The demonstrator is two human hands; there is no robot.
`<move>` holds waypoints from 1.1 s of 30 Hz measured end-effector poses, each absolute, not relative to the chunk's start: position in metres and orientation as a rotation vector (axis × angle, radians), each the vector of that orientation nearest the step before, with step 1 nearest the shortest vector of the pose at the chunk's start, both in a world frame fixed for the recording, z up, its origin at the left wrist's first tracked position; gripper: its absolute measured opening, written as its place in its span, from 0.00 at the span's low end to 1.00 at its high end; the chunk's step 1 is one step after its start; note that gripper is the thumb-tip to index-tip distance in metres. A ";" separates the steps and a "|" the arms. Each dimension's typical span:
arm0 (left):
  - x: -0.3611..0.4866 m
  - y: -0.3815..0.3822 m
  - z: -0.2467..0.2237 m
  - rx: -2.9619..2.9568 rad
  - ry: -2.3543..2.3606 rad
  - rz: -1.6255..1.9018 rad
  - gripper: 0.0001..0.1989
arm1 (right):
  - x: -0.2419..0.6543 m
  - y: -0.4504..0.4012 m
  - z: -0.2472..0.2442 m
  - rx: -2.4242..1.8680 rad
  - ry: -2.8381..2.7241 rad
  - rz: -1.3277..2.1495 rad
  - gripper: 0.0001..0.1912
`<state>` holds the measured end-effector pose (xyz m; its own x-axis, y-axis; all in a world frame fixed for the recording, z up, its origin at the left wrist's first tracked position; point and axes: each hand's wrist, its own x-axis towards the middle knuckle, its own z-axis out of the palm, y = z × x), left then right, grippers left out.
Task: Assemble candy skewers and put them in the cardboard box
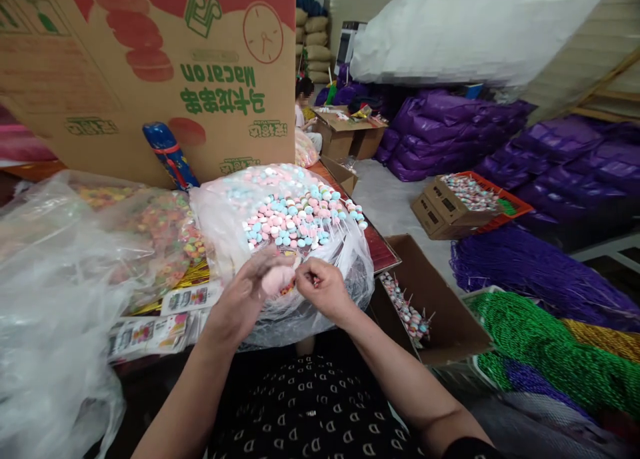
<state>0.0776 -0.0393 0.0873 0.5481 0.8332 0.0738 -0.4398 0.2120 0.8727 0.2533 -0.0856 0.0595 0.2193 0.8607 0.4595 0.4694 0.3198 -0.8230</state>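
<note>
Above the front of a clear plastic bag, my two hands are close together. My left hand has its fingers reaching forward and bent together, with a smooth pink covering or object at the thumb; blur hides what lies between the fingers. My right hand is curled closed, a tiny reddish bit showing at its fingers. Small red and yellow pieces show between the hands. Just beyond them, many pink, blue and white round candies fill the bag, and candy skewers lie at its right.
A tall macaron carton walls off the back left. Clear bags of colourful ring candies and printed packets lie left. To the right, an open carton holds candy skewers; purple sacks lie behind. Another person sits farther back.
</note>
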 end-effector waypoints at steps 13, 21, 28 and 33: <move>0.094 -0.022 0.082 0.776 0.703 1.087 0.31 | 0.257 -0.080 0.067 -1.023 -1.816 0.060 0.08; 0.082 -0.026 0.085 0.810 0.753 0.993 0.26 | 0.255 -0.082 0.071 -0.934 -2.100 0.073 0.15; 0.063 -0.035 0.087 1.742 0.596 0.904 0.09 | 0.272 -0.073 0.044 -1.101 -2.032 0.145 0.12; 0.084 -0.041 0.077 2.070 0.602 0.658 0.15 | 0.292 -0.063 0.060 -1.195 -1.782 -0.086 0.13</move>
